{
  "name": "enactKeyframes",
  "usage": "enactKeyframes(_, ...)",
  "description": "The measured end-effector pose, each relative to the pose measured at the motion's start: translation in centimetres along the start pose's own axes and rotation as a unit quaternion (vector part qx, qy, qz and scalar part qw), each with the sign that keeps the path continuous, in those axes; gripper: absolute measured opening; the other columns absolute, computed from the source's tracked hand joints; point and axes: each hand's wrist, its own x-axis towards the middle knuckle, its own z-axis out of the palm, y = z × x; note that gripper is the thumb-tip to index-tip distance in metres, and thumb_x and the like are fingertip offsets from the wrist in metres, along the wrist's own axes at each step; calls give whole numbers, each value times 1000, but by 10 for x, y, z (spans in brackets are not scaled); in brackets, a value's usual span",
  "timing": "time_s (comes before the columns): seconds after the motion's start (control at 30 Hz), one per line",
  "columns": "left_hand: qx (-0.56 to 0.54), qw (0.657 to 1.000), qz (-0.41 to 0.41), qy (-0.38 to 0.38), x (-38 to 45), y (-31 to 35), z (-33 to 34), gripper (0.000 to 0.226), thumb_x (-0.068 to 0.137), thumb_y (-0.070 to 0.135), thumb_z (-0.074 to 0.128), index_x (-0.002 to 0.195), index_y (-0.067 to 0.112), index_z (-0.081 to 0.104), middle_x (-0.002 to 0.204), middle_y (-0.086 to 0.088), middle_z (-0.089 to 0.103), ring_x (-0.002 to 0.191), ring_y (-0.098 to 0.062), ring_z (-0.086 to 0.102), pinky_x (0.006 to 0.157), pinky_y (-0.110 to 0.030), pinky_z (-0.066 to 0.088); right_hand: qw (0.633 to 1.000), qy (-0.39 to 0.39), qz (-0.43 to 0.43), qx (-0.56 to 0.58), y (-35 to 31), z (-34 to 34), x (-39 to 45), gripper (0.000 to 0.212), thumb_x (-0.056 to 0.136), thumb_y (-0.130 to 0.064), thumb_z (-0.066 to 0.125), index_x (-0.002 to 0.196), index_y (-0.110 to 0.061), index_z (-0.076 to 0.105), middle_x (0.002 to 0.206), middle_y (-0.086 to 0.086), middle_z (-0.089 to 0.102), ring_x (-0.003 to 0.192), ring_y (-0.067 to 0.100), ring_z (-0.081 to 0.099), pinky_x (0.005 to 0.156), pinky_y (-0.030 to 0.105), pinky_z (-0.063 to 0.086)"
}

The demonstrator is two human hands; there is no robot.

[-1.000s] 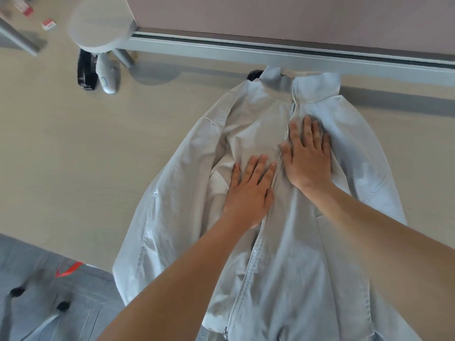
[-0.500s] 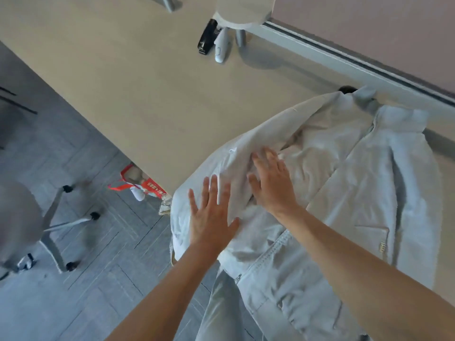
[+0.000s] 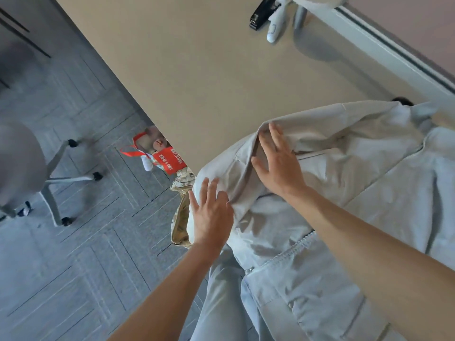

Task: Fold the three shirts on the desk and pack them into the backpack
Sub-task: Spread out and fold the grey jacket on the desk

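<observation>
Shirt cloth, pale grey-blue with a metal zip down the front, covers the right part of the light tan wooden desk. This pale grey-blue zip shirt lies spread out, and its lower part and one sleeve hang over the near edge of the desk. The left hand lies flat with fingers straight and spread on the sleeve, right where the cloth drops over the edge. The right hand lies flat too, fingers spread, a bit further in on a folded ridge of the shirt. The two hands are near each other but do not touch, and neither one grabs the cloth.

Left of the shirt, the desk top is bare all the way to its far edge. At the far edge stand a black stapler and a small white gadget, just beside each other, next to a round grey stand.

Down on the grey carpet floor, under the near edge of the desk, sit a red bag with a red ribbon and a tan camouflage bag. A grey office chair on wheels stands well apart on the left.
</observation>
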Motion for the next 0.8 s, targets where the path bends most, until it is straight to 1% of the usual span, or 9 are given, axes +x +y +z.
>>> enactKeyframes(0.2,-29,997,4,75,75,-29,-39,11,83,5,71,88,12,64,132,-13,64,133,-36,54,105,-68,41,1000,4,11,1,-13,-20,45,63,106,-48,49,161,-21,36,175,4,12,162,20,6,119,54,35)
enactKeyframes(0.3,-7,995,18,93,143,-50,-65,7,85,11,61,90,10,65,123,-11,67,121,-35,60,102,-64,43,1000,9,16,1,-19,-31,83,59,107,-43,50,159,-18,40,173,9,20,162,21,8,123,53,30)
enactKeyframes(0.37,35,997,19,64,202,-60,-86,17,86,13,57,100,11,67,120,-10,66,118,-35,60,108,-62,39,1000,9,26,11,-21,-36,113,57,106,-43,49,157,-17,42,171,12,24,161,24,13,125,54,27)
enactKeyframes(0.47,105,994,9,-5,292,-64,-110,30,91,13,55,119,18,64,128,-7,61,131,-31,49,120,-60,22,999,12,39,-5,-20,-39,148,60,106,-50,41,158,-19,41,171,11,23,160,26,17,127,49,27)
enactKeyframes(0.53,131,991,1,-29,334,-59,-114,41,91,10,52,129,19,58,135,-9,55,137,-31,42,121,-60,18,998,29,41,-25,-19,-34,159,57,107,-45,47,157,-17,43,171,12,24,158,29,22,125,45,29)
enactKeyframes(0.6,124,992,0,-25,350,-53,-106,42,93,16,53,135,17,54,141,-11,49,141,-31,37,122,-59,19,997,53,29,-42,-18,-25,160,54,106,-37,55,154,-13,47,168,16,29,156,31,27,124,46,32)
enactKeyframes(0.67,81,997,11,-2,339,-48,-95,39,95,23,55,133,15,56,145,-14,47,143,-33,35,121,-59,22,996,59,16,-58,-16,-12,155,53,104,-32,58,152,-11,48,166,17,34,154,32,31,125,48,32)
enactKeyframes(0.73,51,998,40,21,313,-48,-83,39,92,24,61,130,13,59,147,-17,48,145,-35,37,119,-60,27,996,45,2,-81,-12,5,149,54,103,-33,54,153,-11,46,166,17,34,155,33,29,123,56,31)
enactKeyframes(0.8,40,997,62,25,283,-54,-70,50,88,24,68,136,12,57,153,-19,44,150,-36,32,122,-61,23,994,15,2,-110,-9,20,148,60,104,-37,50,157,-13,40,168,18,29,158,33,22,124,57,26)
